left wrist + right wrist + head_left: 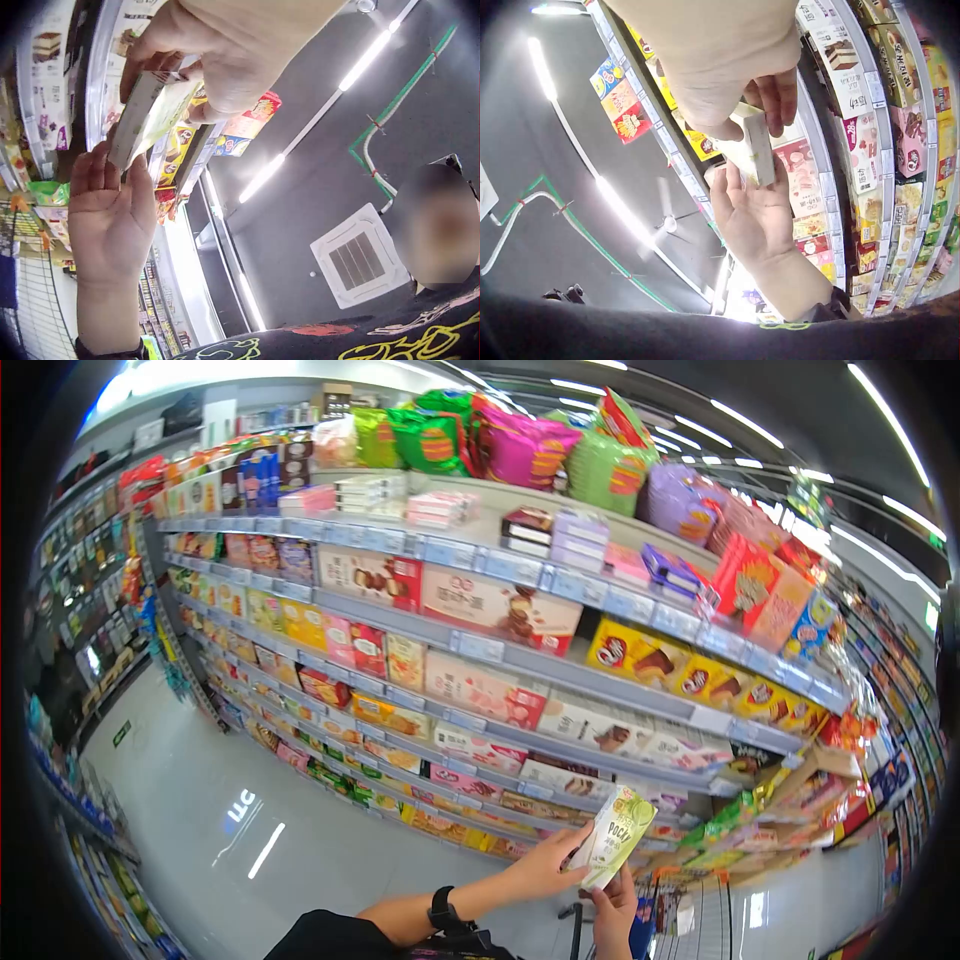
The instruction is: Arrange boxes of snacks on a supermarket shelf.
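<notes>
A green-and-white Pocky box (618,838) is held up between both hands in front of the snack shelves, tilted, with its printed front showing in the head view. My left hand (540,863), with a dark watch on its wrist, grips the box's left side. At the lower end, my right hand (615,912) holds it with the thumb on the near face. Seen from the left wrist, the box (139,112) spans the gap between the two hands. In the right wrist view its narrow white side (759,154) shows, with fingers curled at both ends.
Long shelves (480,645) of boxed snacks run across the aisle, with big colourful bags (525,445) on top. A wire shopping cart (690,910) stands at lower right, close to my right hand. Shiny grey floor (200,810) lies at left, and more shelving (90,600) stands beyond.
</notes>
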The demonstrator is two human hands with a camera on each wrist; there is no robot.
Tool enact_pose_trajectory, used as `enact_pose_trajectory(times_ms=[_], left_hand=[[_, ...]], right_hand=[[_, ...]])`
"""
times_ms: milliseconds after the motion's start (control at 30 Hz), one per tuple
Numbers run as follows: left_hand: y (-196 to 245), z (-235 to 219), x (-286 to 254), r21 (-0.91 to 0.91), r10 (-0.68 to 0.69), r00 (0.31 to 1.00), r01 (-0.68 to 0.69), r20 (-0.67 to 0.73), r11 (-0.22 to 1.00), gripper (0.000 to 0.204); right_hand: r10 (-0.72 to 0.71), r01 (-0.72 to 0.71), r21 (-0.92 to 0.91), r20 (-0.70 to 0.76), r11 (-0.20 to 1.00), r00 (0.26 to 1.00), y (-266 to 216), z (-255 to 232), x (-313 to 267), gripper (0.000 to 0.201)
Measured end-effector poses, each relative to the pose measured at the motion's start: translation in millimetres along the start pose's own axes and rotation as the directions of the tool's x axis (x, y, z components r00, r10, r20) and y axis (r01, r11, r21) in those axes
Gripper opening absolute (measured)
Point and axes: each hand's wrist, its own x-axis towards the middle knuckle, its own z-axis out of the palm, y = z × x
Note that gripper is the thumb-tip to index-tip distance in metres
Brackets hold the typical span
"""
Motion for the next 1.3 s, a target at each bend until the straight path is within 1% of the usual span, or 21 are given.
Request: enact_pose_trajectory(times_ms=[100, 133, 167, 200, 267, 367, 400, 500, 533, 633, 667, 767, 833, 900, 933, 1033, 1067, 1167, 1200, 1233, 1300], left_hand=[[19.3, -18.5, -1.3, 0.044, -0.087, 0.996, 0.088, -0.021, 0.995, 0.070], [17.7, -21.6, -0.7, 0.072, -0.052, 0.997, 0.055, -0.052, 0.996, 0.070], [14.8, -22.5, -1.1, 0.100, -0.019, 0.997, 0.027, -0.079, 0.995, 0.070], [13.1, -23.5, -0.1, 0.128, 0.013, 0.995, 0.000, -0.103, 0.992, 0.070], [13.7, -23.9, 5.0, 0.124, 0.017, 0.994, -0.003, -0.112, 0.992, 0.069], [9.2, -15.7, 10.6, 0.091, 0.024, 0.995, -0.015, -0.099, 0.996, 0.067], [8.6, -14.6, 12.7, 0.080, 0.030, 0.995, -0.023, -0.091, 0.997, 0.067], [19.2, -22.1, 11.9, 0.010, -0.029, 1.000, 0.029, -0.009, 1.000, 0.067], [24.6, -26.3, 9.1, -0.016, -0.060, 0.998, 0.059, -0.028, 0.998, 0.066], [23.5, -41.4, 3.4, 0.000, -0.099, 0.992, 0.099, -0.074, 0.995, 0.065], [21.7, -48.4, 1.4, -0.010, -0.101, 0.991, 0.101, -0.087, 0.995, 0.065], [17.3, -75.0, -5.0, -0.035, -0.092, 0.987, 0.088, -0.130, 0.995, 0.065], [16.8, -98.0, -12.5, -0.048, -0.079, 0.982, 0.072, -0.171, 0.996, 0.065], [22.4, -129.0, -22.5, -0.040, -0.110, 0.980, 0.104, -0.168, 0.994, 0.067], [27.4, -146.1, -28.1, -0.037, -0.129, 0.979, 0.124, -0.160, 0.992, 0.068], [36.0, -193.6, -46.4, -0.089, -0.160, 0.980, 0.150, -0.120, 0.985, 0.071], [33.3, -208.3, -53.2, -0.124, -0.153, 0.981, 0.139, -0.119, 0.983, 0.072], [6.6, -248.2, -71.7, -0.219, -0.091, 0.990, 0.065, -0.111, 0.974, 0.069], [0.0, -259.1, -76.9, -0.233, -0.073, 0.991, 0.045, -0.115, 0.971, 0.068], [-4.9, -269.1, -81.7, -0.248, -0.055, 0.992, 0.024, -0.118, 0.968, 0.066], [-14.5, -284.2, -90.4, -0.403, -0.123, 0.991, 0.090, -0.058, 0.911, 0.065]], right_hand=[[-0.048, 0.052, -0.062, 0.064, 0.997, 0.997, -2.6, 14.5, 11.1, 0.074], [-0.067, 0.081, -0.085, 0.153, 0.993, 0.986, 8.4, 2.4, 14.9, 0.077], [-0.055, 0.070, -0.088, 0.164, 0.994, 0.985, 19.1, -7.8, 19.5, 0.076], [-0.042, 0.058, -0.091, 0.173, 0.994, 0.984, 19.4, -5.4, 22.3, 0.075], [-0.034, 0.046, -0.072, 0.165, 0.996, 0.986, 28.8, -9.0, 25.5, 0.074], [-0.011, 0.033, -0.143, 0.147, 0.989, 0.989, 16.6, -13.5, 24.1, 0.075], [-0.001, 0.007, -0.068, 0.098, 0.998, 0.995, 14.7, -13.6, 23.1, 0.074], [-0.014, 0.038, -0.228, 0.104, 0.973, 0.994, 11.9, -20.5, 24.3, 0.074], [-0.028, 0.051, -0.177, 0.132, 0.983, 0.991, 11.3, -17.2, 25.1, 0.070], [-0.047, 0.078, -0.222, 0.143, 0.972, 0.989, 11.5, 0.8, 35.6, 0.069], [-0.100, 0.130, -0.226, 0.136, 0.966, 0.986, 12.7, 11.8, 39.8, 0.061], [0.007, 0.047, -0.218, 0.240, 0.975, 0.971, 6.1, 38.2, 51.3, 0.079], [-0.023, 0.080, -0.197, 0.273, 0.977, 0.962, 6.2, 63.9, 61.6, 0.079], [-0.041, 0.095, -0.174, 0.293, 0.980, 0.955, 12.0, 93.1, 66.2, 0.080], [-0.138, 0.195, -0.190, 0.277, 0.962, 0.951, 16.8, 111.2, 68.8, 0.081], [-0.241, 0.404, -0.369, 0.415, 0.837, 0.878, 2.9, 162.3, 76.3, 0.080], [-0.260, 0.426, -0.395, 0.406, 0.814, 0.876, -2.7, 185.6, 76.9, 0.078], [-0.363, 0.598, -0.419, 0.516, 0.683, 0.776, -0.3, 243.9, 76.6, 0.076], [-0.484, 0.708, -0.425, 0.524, 0.564, 0.700, 6.6, 264.0, 75.8, 0.074], [-0.500, 0.781, -0.450, 0.601, 0.433, 0.624, 10.5, 279.3, 72.3, 0.073], [-0.490, 0.881, -0.450, 0.741, 0.145, 0.459, 16.3, 307.9, 67.2, 0.072]])
